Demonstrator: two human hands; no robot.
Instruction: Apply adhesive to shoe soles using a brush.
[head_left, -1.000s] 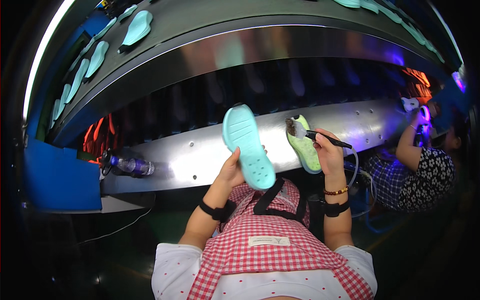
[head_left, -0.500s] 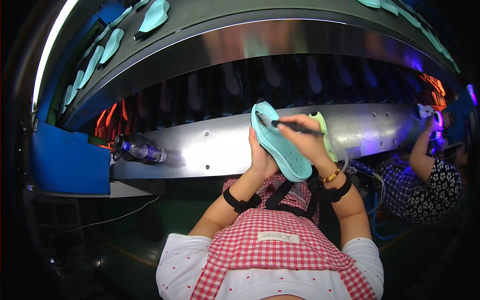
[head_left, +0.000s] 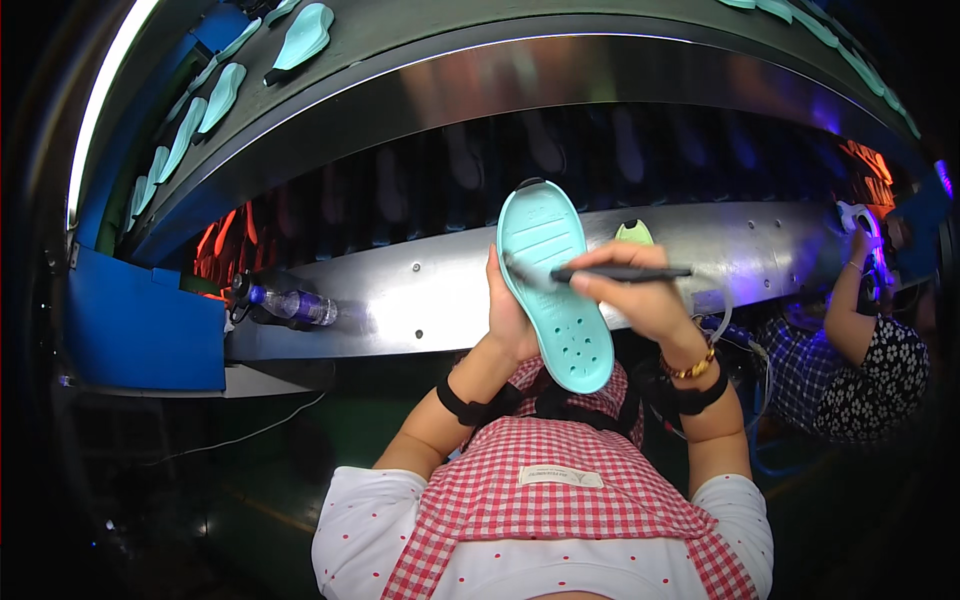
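Observation:
A turquoise shoe sole (head_left: 562,310), with grooves across its upper part and several small holes in its lower part, is held up in front of me. My left hand (head_left: 508,318) is closed around its left edge. A brush (head_left: 635,273) with a dark handle is pinched in my right hand (head_left: 645,302), its blurred bristle end over the left middle of the sole. The sole's far tip is black. On the bench behind my right hand lies a light green piece (head_left: 633,233), partly hidden by that hand.
A metal bench (head_left: 380,300) runs across in front of me, with a plastic bottle (head_left: 300,307) at its left. Above is a conveyor belt (head_left: 450,20) carrying turquoise soles (head_left: 303,38). At right, a co-worker's hand (head_left: 858,245) holds a pale piece. A thin hose (head_left: 728,305) hangs near my right wrist.
The sole has turned so that its grooved face shows more fully, and it stands more upright. My right hand and the brush have moved slightly right and down along it.

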